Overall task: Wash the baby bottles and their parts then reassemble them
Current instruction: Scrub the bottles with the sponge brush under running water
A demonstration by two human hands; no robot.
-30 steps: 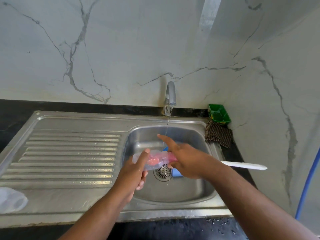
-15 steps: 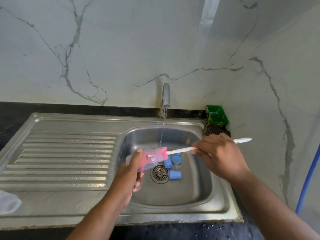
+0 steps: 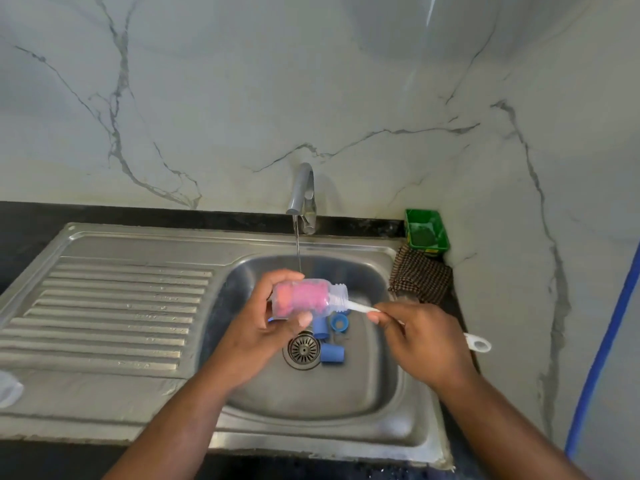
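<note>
The task looks to be in its early, washing half, with no reassembly begun. At the far left edge of the drainboard [image 3: 121,306] lies a clear rounded piece [image 3: 8,388], cut off by the frame, so I cannot tell whether it is a washed part. Over the sink basin [image 3: 381,393] the left hand [image 3: 256,337] holds the baby bottle [image 3: 334,294] on its side, with the fingers curled over the base end and the thumb pressed against the underside. The bottle is small and clear, cloudy with water. Its threaded neck is bare and points right, and it holds no teat or ring. The thin stream [image 3: 298,251] from the tap [image 3: 303,195] comes down at its upper side. Filling the bottle is the pink sponge head [image 3: 301,297] of a bottle brush, so I judge the step in hand to be scrubbing the inside. The white brush handle [image 3: 360,308] comes out of the neck. Below it, three blue bottle parts [image 3: 332,353] lie loose on the basin floor beside the drain [image 3: 304,348], apparently waiting their turn. The right hand [image 3: 422,341] pinches the handle between thumb and fingertips close to the neck, and the looped end sticks out past the wrist. At the back right corner of the counter a checked cloth [image 3: 420,280] lies in front of a green tub [image 3: 426,230].
</note>
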